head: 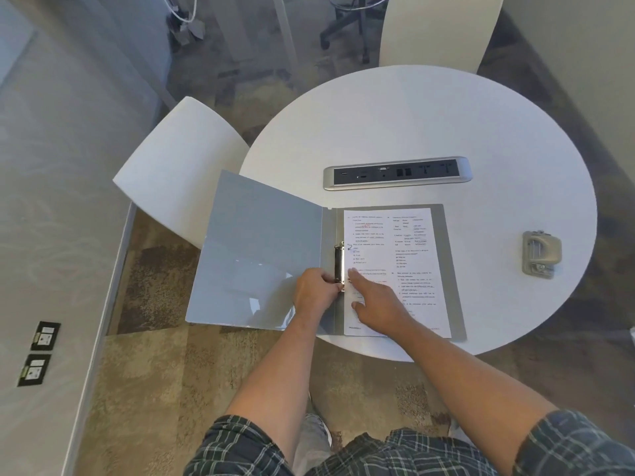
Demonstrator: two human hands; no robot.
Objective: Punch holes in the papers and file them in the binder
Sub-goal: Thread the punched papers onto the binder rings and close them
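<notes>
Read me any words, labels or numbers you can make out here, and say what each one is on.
None can be quoted.
Printed paper in the binder: typed lines with red marks, too small and blurred.
Power strip set in the table: port markings unreadable.
Hole punch: no legible marking.
Wall plates: labels too blurred.

Surface lay bare beyond the power strip, hole punch well right of it, open binder blocked the near side
</notes>
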